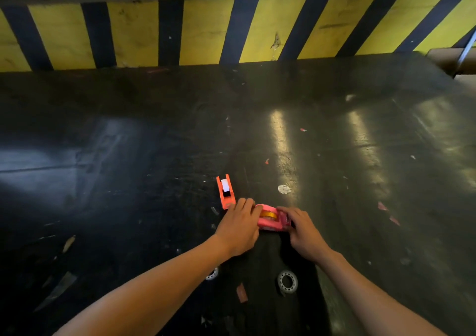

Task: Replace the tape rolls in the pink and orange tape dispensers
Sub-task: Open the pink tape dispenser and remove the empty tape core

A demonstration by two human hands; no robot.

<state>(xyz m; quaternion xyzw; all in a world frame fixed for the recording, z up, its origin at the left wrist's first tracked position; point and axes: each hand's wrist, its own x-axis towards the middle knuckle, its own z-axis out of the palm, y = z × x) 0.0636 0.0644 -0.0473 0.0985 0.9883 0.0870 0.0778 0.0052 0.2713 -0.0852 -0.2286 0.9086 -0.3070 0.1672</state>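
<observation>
The left hand (239,226) lies palm-down with its fingers curled over the near-left end of the pink dispenser (272,222), gripping that end. The right hand (304,232) closes on the opposite end, fingertips at the cutter side, so the dispenser sits pinned between the two hands on the dark table (128,155). Its long axis runs left to right, from one hand to the other, and a yellow roll (268,214) shows in the gap between them, open from above. Both hands are equally close; the left fingertips look nearest to the roll, so lifting it out likely falls to that hand while the right steadies the body.

Just beyond the left fingertips stands the orange dispenser (226,191), its long axis pointing away from the person, a white roll (225,185) in its cradle. Behind the wrists, nearer the person, lie two spare rolls (287,281), one partly hidden under the left forearm.
</observation>
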